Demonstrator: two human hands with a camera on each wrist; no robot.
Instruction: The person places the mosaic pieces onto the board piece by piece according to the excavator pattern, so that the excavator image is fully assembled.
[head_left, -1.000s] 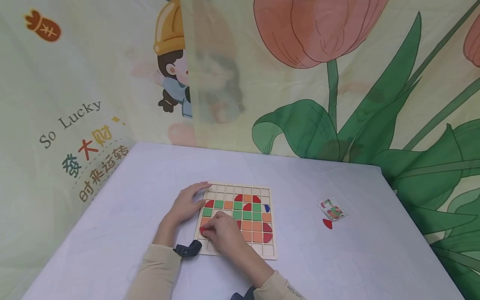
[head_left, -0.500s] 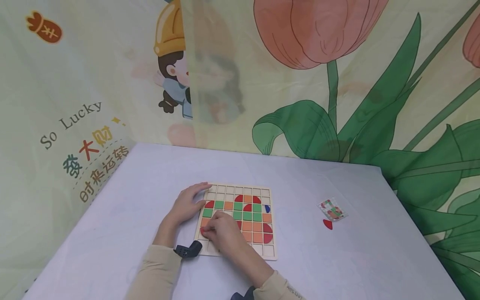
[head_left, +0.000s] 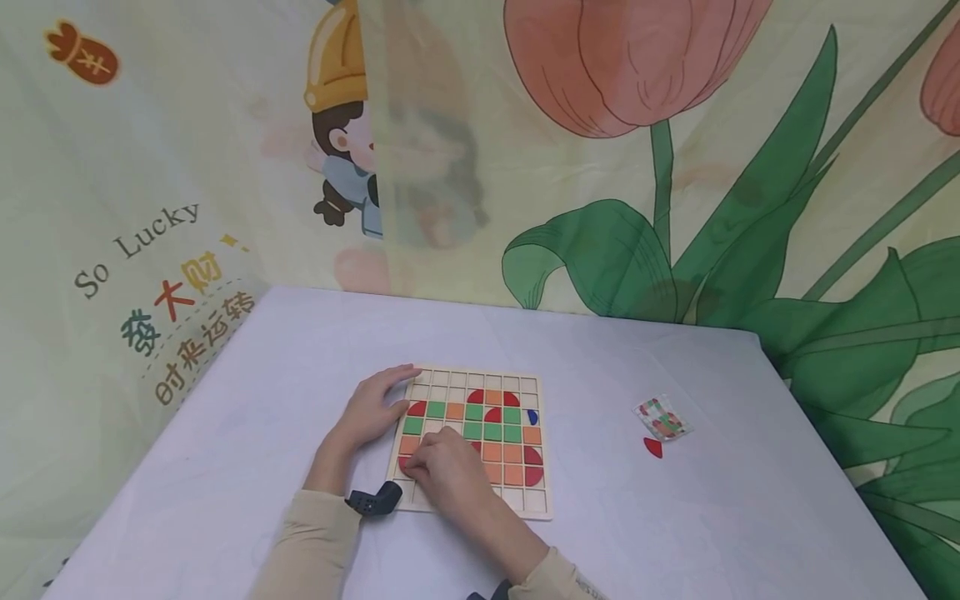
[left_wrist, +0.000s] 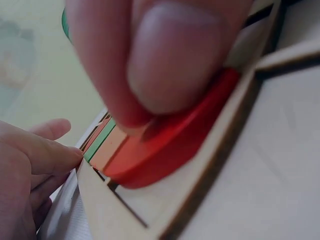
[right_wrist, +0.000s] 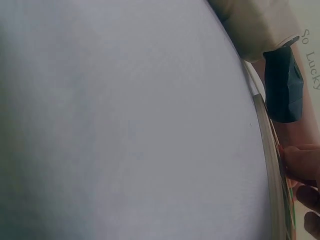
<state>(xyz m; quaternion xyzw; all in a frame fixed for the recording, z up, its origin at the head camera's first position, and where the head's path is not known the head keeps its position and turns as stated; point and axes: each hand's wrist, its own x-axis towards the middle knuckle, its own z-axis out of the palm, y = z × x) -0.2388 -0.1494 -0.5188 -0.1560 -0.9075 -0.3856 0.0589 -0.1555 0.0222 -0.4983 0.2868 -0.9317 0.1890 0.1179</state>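
Note:
A square wooden grid board [head_left: 536,500] lies on the table, partly filled with red, green and orange pieces. At its left edge rests my left hand [head_left: 371,408], fingers spread and thumb beside the upper-left cells. My right hand [head_left: 453,475] reaches over the lower left of the board. Its thumb and finger pinch a red rounded piece [left_wrist: 170,142], which sits slightly tilted at a cell in the left wrist view. Some cells are hidden beneath this hand. The right wrist view shows only the board's side [right_wrist: 272,170] and fingers [right_wrist: 302,162] by it.
To the right of the board lie a small patterned card [head_left: 663,417] and a loose red piece [head_left: 653,447]. A blue piece [head_left: 532,417] sits in a right-hand cell. White cloth covers the table [head_left: 600,533]; printed fabric [head_left: 585,208] hangs behind.
The head view has shifted slightly. Both hands stay in nearly the same place, the right still at the red piece.

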